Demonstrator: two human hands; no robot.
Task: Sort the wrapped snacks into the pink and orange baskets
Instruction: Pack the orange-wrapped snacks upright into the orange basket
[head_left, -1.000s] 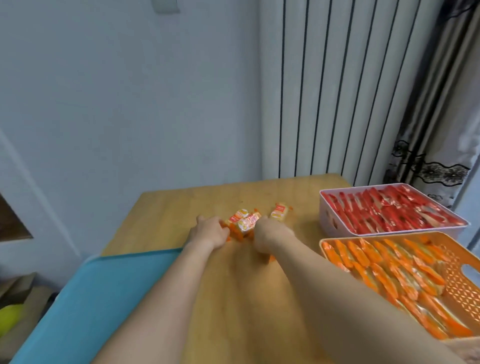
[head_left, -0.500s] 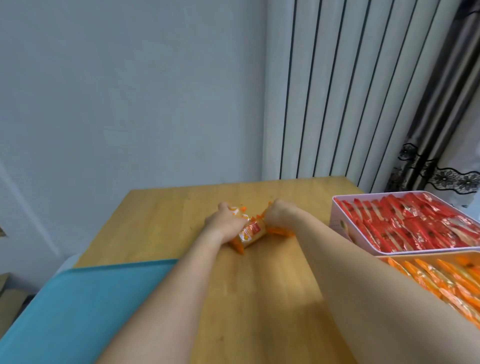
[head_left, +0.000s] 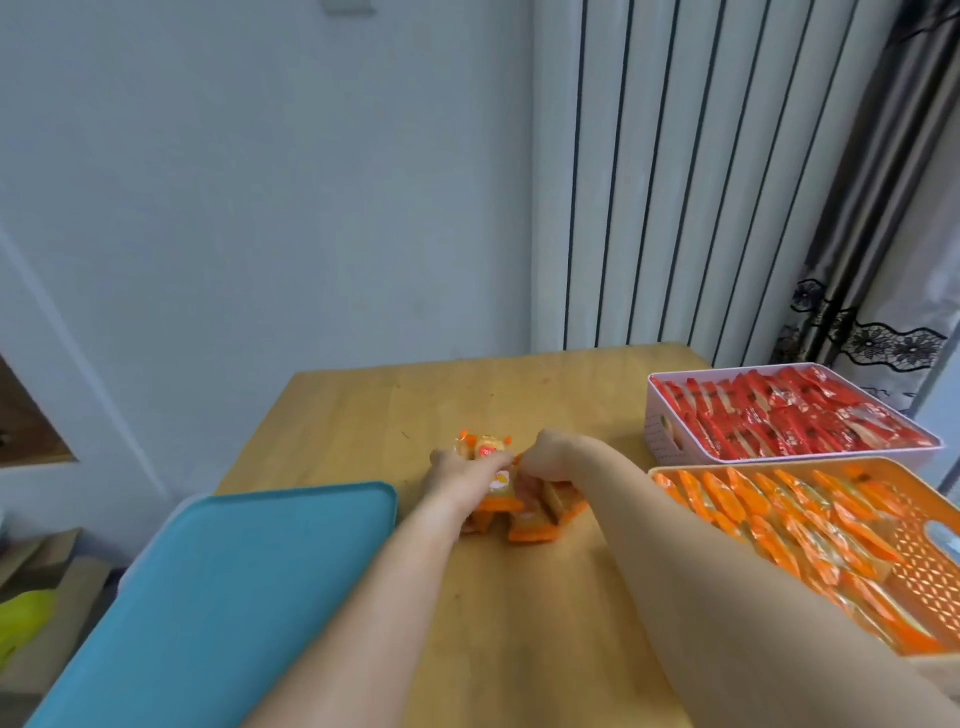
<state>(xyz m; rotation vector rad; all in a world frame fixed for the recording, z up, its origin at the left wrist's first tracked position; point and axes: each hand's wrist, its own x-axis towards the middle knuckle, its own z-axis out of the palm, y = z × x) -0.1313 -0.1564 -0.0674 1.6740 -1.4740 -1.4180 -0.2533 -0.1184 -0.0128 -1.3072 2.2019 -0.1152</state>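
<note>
A small pile of orange wrapped snacks (head_left: 524, 512) lies in the middle of the wooden table (head_left: 519, 613). My left hand (head_left: 462, 470) grips the pile from the left and my right hand (head_left: 550, 457) grips it from the right, fingers curled over the packets. One or two snacks (head_left: 480, 444) stick up just behind my left hand. The pink basket (head_left: 660, 421) at the right holds red wrapped snacks. In front of it, the orange basket (head_left: 919, 577) holds orange wrapped snacks; my right forearm covers its near corner.
A teal tray (head_left: 218, 587) lies on the table's left front part, overhanging the edge. A white ribbed panel and a curtain (head_left: 878, 260) stand behind the table. Boxes and a yellow-green object (head_left: 21, 618) sit on the floor at the left.
Both hands have closed in on the orange snacks and drawn them nearer to me across the table. The camera view has shifted, bringing the orange basket back into sight.
</note>
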